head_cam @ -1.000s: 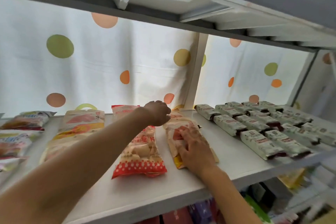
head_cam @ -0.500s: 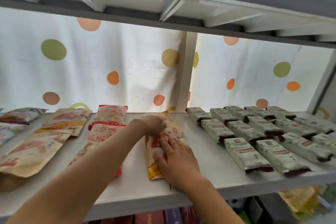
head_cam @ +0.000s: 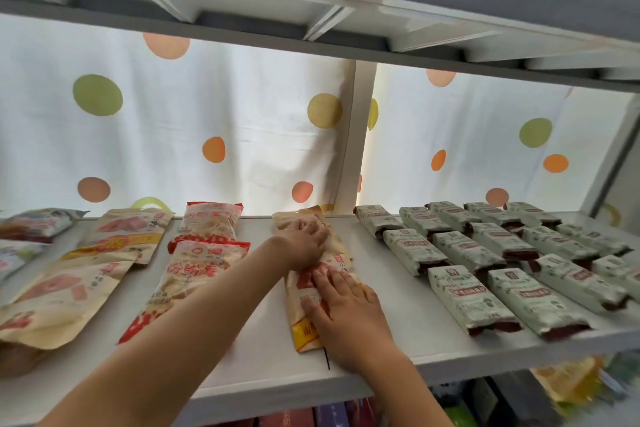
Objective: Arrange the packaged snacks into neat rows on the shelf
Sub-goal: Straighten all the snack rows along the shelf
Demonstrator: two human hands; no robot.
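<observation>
On the white shelf [head_cam: 408,333] lie two cream and yellow snack bags in a line, front one [head_cam: 302,322] and back one [head_cam: 294,220]. My left hand [head_cam: 304,244] lies flat across where they overlap, fingers together. My right hand [head_cam: 346,308] presses palm-down on the front bag, fingers spread. Neither hand grips a bag. To the left lie two red-and-white bags [head_cam: 194,274] in a column. Further left are cream pouches [head_cam: 65,291].
Several green-grey wrapped bars [head_cam: 471,302] lie in slanted rows on the right half of the shelf. A dotted white curtain [head_cam: 173,135] hangs behind. A white post [head_cam: 349,135] stands at the back. Another shelf is overhead; more packs show below.
The view has shifted left and closer. My left hand came down from the back of the shelf onto the cream bags. My right hand stays pressed on the front bag, which now lies straighter.
</observation>
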